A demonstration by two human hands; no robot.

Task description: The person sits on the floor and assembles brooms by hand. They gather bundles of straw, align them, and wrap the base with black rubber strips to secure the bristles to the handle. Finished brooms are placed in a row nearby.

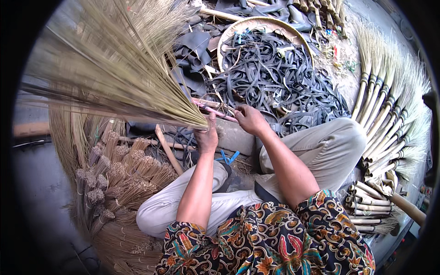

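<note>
My left hand [207,135] is closed round the gathered end of a large bundle of broom straw [151,87]. The straw fans out to the upper left, its far ends smeared by motion. To the right of it, my right hand [252,120] has its fingers pinched together. A thin pink strip or rod [219,113] runs from beside the bundle towards these fingertips. Whether they grip it, I cannot tell. Beneath both hands lies a grey block [238,136].
Ahead, a round woven tray [266,20] is heaped with black rubber strips [275,73]. Finished brooms [380,101] with pale handles lie in rows at the right. Tied straw bundles [133,174] pile up at the left, near a wooden stick [168,149]. A blue strip [229,158] lies between my legs.
</note>
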